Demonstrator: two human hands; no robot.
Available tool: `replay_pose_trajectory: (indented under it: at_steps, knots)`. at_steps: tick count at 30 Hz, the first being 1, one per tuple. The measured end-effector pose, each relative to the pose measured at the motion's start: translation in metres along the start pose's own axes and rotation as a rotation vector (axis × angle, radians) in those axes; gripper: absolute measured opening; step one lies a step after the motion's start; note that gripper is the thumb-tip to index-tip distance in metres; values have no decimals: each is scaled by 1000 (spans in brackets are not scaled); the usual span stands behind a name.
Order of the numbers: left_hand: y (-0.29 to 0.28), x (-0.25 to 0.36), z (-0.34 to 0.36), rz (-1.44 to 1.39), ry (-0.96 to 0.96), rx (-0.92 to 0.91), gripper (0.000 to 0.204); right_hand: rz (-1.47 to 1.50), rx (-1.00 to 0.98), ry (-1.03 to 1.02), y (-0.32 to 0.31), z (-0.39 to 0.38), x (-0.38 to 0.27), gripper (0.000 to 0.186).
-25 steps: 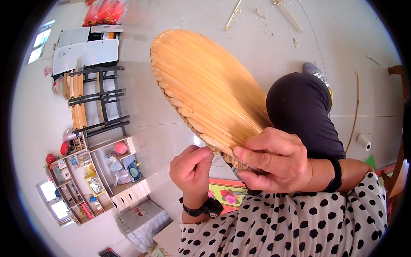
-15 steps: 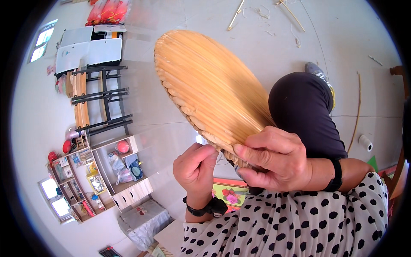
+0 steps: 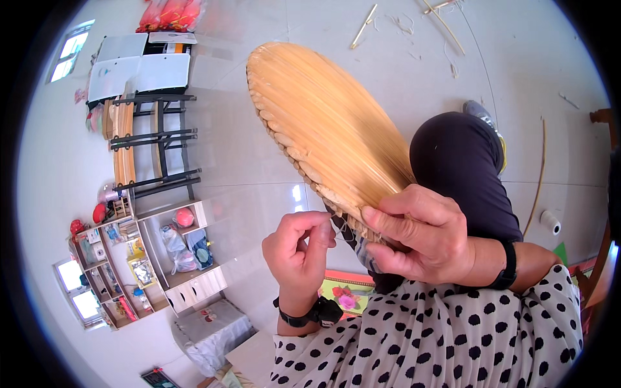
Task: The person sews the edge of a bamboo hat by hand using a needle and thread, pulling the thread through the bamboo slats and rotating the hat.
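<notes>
A large oval fan of ribbed, straw-coloured leaf (image 3: 317,116) slants up and away in front of me, its scalloped edge on the left. My right hand (image 3: 424,229) is closed on the fan's near end, thumb on the upper face and fingers curled beneath. Beside that edge, my left hand (image 3: 301,249) is in a pinch, slightly apart from the fan. Fine pale thread (image 3: 344,227) hangs in loops between the left fingertips and the fan's edge. Whether a needle is in the pinch is too small to tell.
My bent knee in dark trousers (image 3: 453,168) is just right of the fan. On the floor lie a white thread spool (image 3: 550,223), a long thin cane (image 3: 538,174) and straw scraps (image 3: 363,26). Shelves (image 3: 187,252) and a black-legged rack (image 3: 158,145) stand left.
My left hand has drawn slightly away from the fan's edge, and loops of thread now show in the gap. The fan has shifted a little to the right; my right hand keeps its hold.
</notes>
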State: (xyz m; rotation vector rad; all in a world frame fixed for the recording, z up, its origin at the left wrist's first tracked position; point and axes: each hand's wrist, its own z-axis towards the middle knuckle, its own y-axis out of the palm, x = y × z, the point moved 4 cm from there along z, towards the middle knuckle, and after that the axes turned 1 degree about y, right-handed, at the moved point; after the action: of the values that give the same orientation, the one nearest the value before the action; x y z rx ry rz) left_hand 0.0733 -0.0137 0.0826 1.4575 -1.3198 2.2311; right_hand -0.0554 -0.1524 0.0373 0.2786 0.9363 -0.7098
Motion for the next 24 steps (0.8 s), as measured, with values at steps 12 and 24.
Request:
replay_pose_trajectory:
  at_steps: [12, 24]
  knots:
    - [15, 20, 7, -206, -24, 62, 17, 39, 40, -54, 7, 0, 0, 41]
    - [-7, 43, 18, 297, 115, -18, 27, -138, -42, 10, 1, 7, -14, 37]
